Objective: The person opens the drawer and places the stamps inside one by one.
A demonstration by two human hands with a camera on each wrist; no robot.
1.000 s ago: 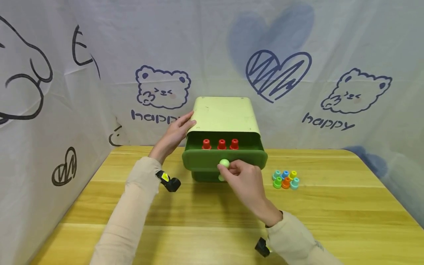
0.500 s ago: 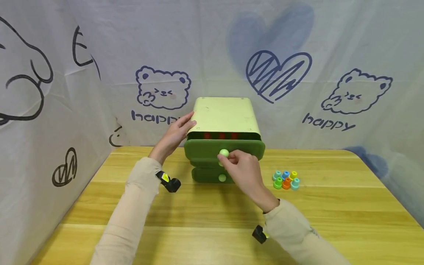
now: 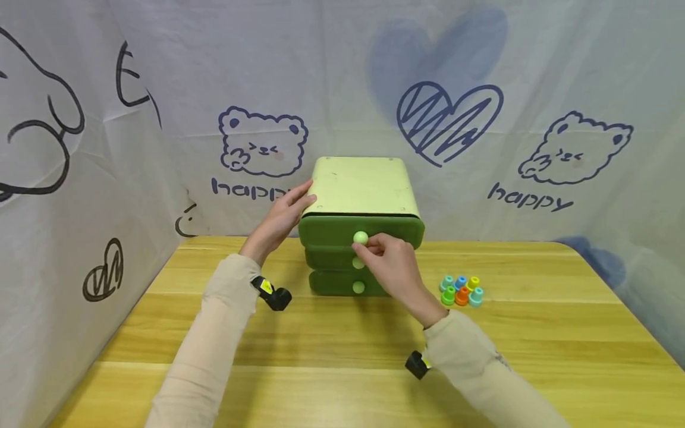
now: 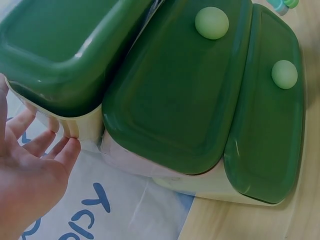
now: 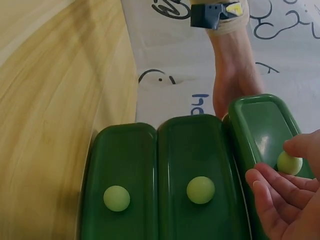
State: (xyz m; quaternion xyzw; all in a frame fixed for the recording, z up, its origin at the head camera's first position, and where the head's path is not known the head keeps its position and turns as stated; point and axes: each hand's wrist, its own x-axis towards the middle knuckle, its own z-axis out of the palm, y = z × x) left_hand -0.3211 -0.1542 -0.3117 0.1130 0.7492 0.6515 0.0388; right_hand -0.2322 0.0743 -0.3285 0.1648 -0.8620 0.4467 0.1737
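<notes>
Since the earlier frames the dark green top drawer (image 3: 361, 230) has been pushed flush into the pale green plastic drawer cabinet (image 3: 360, 184), so the red pegs are no longer seen. From the left, the left hand (image 3: 278, 219) is laid with straight fingers against the cabinet's side at the rear of the wooden bench (image 3: 321, 345), while the top drawer's round pale green knob (image 3: 361, 238) is pinched by the right hand (image 3: 393, 267), its fingers curled. Smooth, rigid and probably light, the cabinet is best steadied by its side and the drawer taken by its knob; small coloured plastic pegs (image 3: 461, 290) are clustered to the right.

wooden table (image 3: 342, 351) carries a green drawer cabinet (image 3: 360, 202) and, apparently, small coloured pegs (image 3: 461, 290) beside it.
</notes>
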